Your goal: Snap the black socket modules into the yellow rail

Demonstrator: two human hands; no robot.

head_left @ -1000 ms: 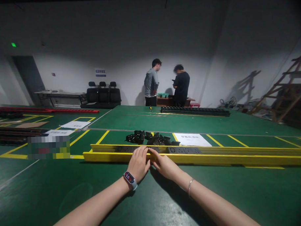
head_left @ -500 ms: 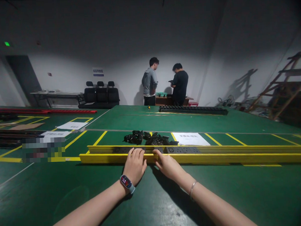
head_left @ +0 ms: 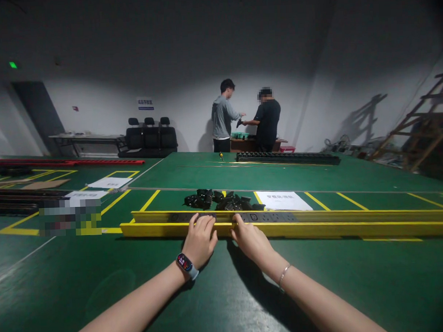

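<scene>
A long yellow channel (head_left: 340,225) lies across the green table, with black socket modules (head_left: 276,217) set in a row inside it. My left hand (head_left: 199,239), wearing a smart band, has its fingers bent over the front wall with the thumb down on the near side. The fingertips reach in by the modules and are partly hidden. Just to the right, my right hand (head_left: 251,237), with a bracelet at the wrist, curls its fingers over the same wall beside a socket module. Behind the channel is a pile of small black parts (head_left: 233,202).
A printed white sheet (head_left: 284,201) lies behind the channel. Farther back rests a long black strip (head_left: 286,158). Red rails (head_left: 69,163) and dark bars (head_left: 15,204) are on the left. Two people (head_left: 221,115) stand beyond the table. A wooden ladder frame (head_left: 423,122) stands at right.
My right hand has slid slightly right along the channel wall; my left hand stays about where it was. In the background, the two people have stretched their arms toward each other.
</scene>
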